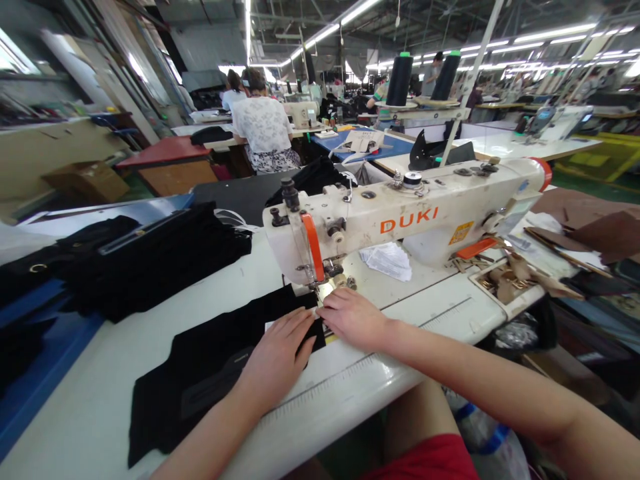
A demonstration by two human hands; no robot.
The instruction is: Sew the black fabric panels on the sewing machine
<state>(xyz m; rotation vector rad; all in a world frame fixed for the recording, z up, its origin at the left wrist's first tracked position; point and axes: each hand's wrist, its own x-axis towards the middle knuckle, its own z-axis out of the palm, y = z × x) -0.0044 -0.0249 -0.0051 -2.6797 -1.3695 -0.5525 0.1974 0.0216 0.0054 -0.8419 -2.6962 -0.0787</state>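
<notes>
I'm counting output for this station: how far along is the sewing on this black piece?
Done: the black piece lies flat with its end at the needle. In hand: the left hand presses it down, and the right hand rests beside the needle. Left: no finished seam is visible, and a black stack sits to the left.

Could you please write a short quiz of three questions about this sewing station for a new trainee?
1. True or false: both hands rest flat on the black fabric near the needle.
2. Which word is printed in orange on the sewing machine? A) DUKI B) JUKI C) SINGER
3. What lies stacked on the table to the left of the machine?

Key
1. True: the left hand and the right hand press the fabric flat.
2. A
3. A pile of black fabric pieces.
</notes>
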